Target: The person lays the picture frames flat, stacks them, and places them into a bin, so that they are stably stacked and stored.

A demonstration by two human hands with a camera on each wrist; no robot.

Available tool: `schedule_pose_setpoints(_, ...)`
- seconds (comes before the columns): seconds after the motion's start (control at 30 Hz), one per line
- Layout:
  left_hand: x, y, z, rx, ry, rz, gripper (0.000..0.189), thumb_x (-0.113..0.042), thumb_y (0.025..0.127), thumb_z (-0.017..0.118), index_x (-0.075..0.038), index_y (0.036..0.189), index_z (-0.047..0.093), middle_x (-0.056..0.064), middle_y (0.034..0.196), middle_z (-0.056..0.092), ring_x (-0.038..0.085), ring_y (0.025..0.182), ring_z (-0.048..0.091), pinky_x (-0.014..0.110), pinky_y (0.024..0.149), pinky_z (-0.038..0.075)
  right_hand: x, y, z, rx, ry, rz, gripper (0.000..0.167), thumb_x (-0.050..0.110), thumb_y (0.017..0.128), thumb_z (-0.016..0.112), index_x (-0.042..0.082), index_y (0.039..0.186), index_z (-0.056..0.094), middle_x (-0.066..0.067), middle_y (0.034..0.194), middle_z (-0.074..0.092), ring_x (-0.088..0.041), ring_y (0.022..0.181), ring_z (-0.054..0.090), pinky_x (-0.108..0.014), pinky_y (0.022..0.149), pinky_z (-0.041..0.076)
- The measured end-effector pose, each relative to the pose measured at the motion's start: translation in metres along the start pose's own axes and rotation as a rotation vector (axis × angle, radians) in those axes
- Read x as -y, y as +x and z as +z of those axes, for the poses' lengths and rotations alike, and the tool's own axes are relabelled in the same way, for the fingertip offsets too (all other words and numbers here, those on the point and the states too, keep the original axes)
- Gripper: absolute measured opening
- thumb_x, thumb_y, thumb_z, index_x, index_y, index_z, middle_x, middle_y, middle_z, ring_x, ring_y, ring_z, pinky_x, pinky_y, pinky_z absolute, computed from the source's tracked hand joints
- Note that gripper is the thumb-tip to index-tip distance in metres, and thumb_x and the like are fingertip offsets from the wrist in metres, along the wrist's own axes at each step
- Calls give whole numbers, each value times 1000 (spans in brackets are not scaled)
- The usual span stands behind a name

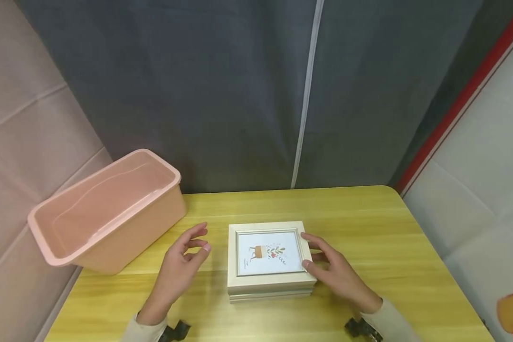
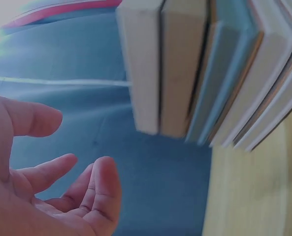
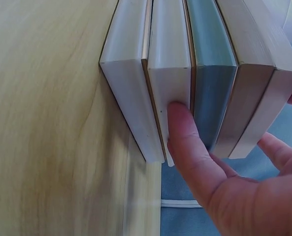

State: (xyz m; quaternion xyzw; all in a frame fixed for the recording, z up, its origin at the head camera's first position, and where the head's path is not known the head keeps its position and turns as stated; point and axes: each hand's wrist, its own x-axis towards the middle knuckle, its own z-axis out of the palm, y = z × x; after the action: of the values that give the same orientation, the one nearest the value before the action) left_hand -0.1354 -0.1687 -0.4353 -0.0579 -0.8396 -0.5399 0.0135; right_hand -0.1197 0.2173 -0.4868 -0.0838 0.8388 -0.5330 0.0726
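A stack of several picture frames [image 1: 235, 280] lies on the wooden table, the uppermost cream with a print of a plant on an orange-and-white animal-like shape. From the side, the stack shows cream, beige, blue-grey [image 3: 214, 93] and white frames. My right hand [image 1: 333, 270] rests against the stack's right side, thumb and index finger at the top frame's edge. In the right wrist view, one finger [image 3: 185, 132] touches the side of a lower white frame. My left hand [image 1: 181, 266] hovers left of the stack, apart from it, fingers loosely bent and holding nothing.
A pink plastic bin [image 1: 141, 223] stands at the table's left, behind my left hand; no contents show in it. Past the wooden table's [image 1: 346, 204] far edge hangs a dark grey curtain [image 1: 196, 95]. Pale padded walls [image 1: 487, 190] flank both sides.
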Motion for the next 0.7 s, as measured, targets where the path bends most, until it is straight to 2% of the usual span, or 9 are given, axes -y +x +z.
schedule_pose_setpoints(0.17, -2, -2, -32, -73, 28, 16, 54, -24, 107, 66, -20, 158, 48, 4, 148, 59, 2, 116, 61, 17, 86, 57, -1, 3, 3, 9, 15, 11, 62, 35, 100, 76, 41, 155, 48, -16, 151, 54, -38, 126, 64, -32, 90, 60)
schedule_pose_setpoints(0.33, -1, -7, -61, -189, 14, 24, 53, -17, 107, 64, -16, 158, 48, -10, 139, 60, -1, 113, 62, 10, 88, 54, 0, 4, 7, 15, 30, 24, 63, 34, 98, 77, 41, 154, 50, -15, 150, 54, -37, 125, 64, -36, 91, 60)
schedule_pose_setpoints(0.47, 3, -10, -75, -254, -14, 4, 53, -12, 107, 62, -13, 158, 48, -19, 134, 60, 0, 113, 62, 8, 88, 54, 1, 4, 7, 7, 23, 23, 62, 33, 98, 78, 40, 153, 51, -13, 151, 54, -36, 124, 64, -38, 92, 59)
schedule_pose_setpoints(0.6, 6, -14, -82, -317, -26, -52, 55, -10, 106, 63, -14, 158, 48, -19, 132, 61, 1, 115, 61, 8, 88, 53, 3, 5, 6, 6, 24, 12, 62, 32, 97, 78, 37, 153, 53, -14, 151, 54, -35, 122, 65, -39, 91, 59)
schedule_pose_setpoints(0.7, 6, -18, -92, -396, -127, -92, 55, -6, 104, 65, -14, 156, 50, -13, 131, 64, 5, 116, 61, 8, 87, 54, 4, 4, 7, 18, 27, -1, 61, 31, 98, 77, 34, 154, 53, -17, 152, 54, -36, 122, 65, -41, 92, 59)
